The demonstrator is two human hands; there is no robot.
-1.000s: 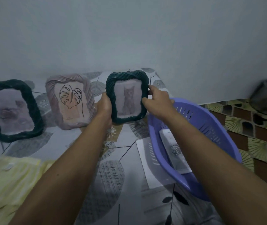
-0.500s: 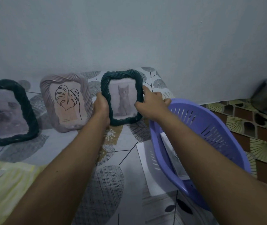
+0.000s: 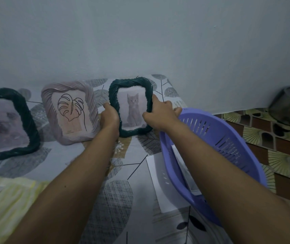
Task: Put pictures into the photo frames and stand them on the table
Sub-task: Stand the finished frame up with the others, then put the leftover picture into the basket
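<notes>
Dark green woven frame with a kitten picture stands gripped at its sides between left hand and right hand.

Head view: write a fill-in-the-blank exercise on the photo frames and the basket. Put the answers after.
The left hand and right hand hold the dark green frame, whose picture shows a ____.
The pink frame beside it holds a line drawing of a ____.
The basket at the right is made of ____ plastic.
Missing words: cat; leaf; purple.
</notes>
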